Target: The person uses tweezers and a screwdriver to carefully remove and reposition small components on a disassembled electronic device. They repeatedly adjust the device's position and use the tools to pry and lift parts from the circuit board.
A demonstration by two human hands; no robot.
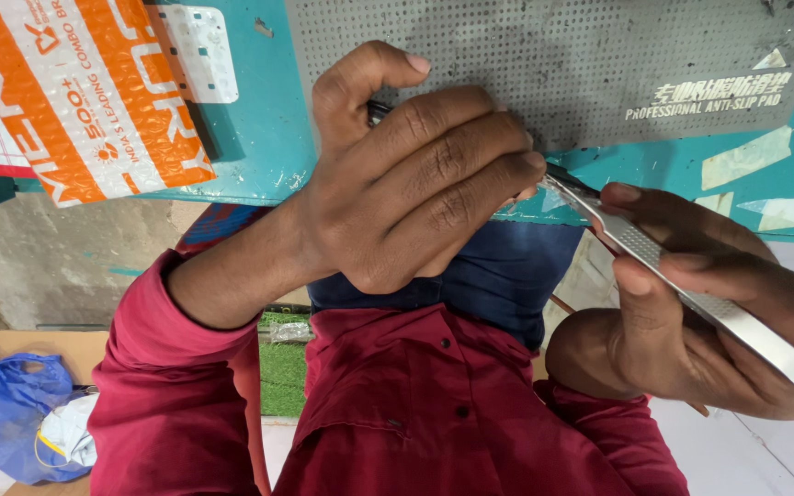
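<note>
- Clearly, the person is in a fine step of work at the edge of a teal workbench [259, 138]: the left hand [406, 174] is curled closed over a small dark object [377, 112], of which only a bit shows beside the thumb, so I cannot tell what it is.
- Right hand [691, 312] grips a flat metal tool [691, 294] like a pen, with its thin tip going under the left fingertips.
- I judge that the next move needs a steady left grip and a very light, exact push of the tip, because the fingers hide the contact place.
- Behind the hands lies a grey perforated anti-slip pad [599, 55], and an orange and white padded package [75, 101] lies at the left on the bench.
- Below, a blue plastic bag [11, 404] sits on the floor, well apart; nothing blocks the tool except the person's own fingers.
</note>
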